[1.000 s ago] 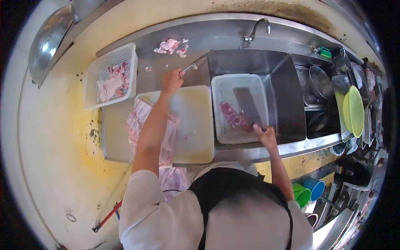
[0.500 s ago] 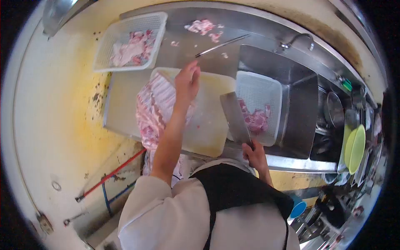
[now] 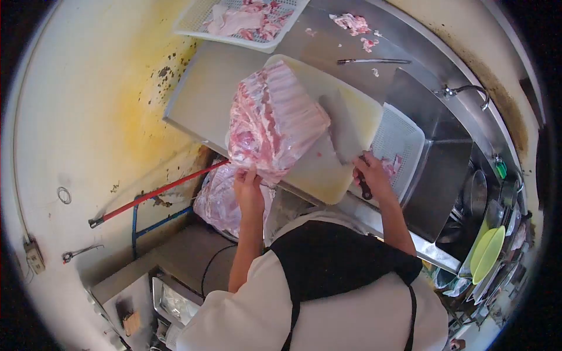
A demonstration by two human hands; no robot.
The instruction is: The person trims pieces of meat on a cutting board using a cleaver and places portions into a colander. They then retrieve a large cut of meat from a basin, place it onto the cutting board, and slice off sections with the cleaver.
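A large slab of raw ribs (image 3: pixel 275 117) lies over the left part of the cutting board (image 3: pixel 351 108), bones showing on its upper right side. My left hand (image 3: pixel 250 186) pinches its near lower edge, fingers closed on the meat. In my right hand (image 3: pixel 374 174) is the dark handle of a cleaver (image 3: pixel 341 123). The cleaver's broad blade is over the board, just right of the ribs; I cannot tell whether it touches the board. Below the counter edge, near my left hand, is more pale meat in plastic (image 3: pixel 219 199).
A white basket of meat pieces (image 3: pixel 199 22) stands at the far left. Another basket (image 3: pixel 404 137) with meat sits at the sink's left side. A thin metal rod (image 3: pixel 374 61) and meat scraps (image 3: pixel 351 23) lie at the back. A red bar (image 3: pixel 158 193) runs along the left wall.
My left hand has moved from above the board to the ribs' near edge and taken hold. The ribs are shifted and turned on the board. The cleaver has moved left over the board. The view has rotated.
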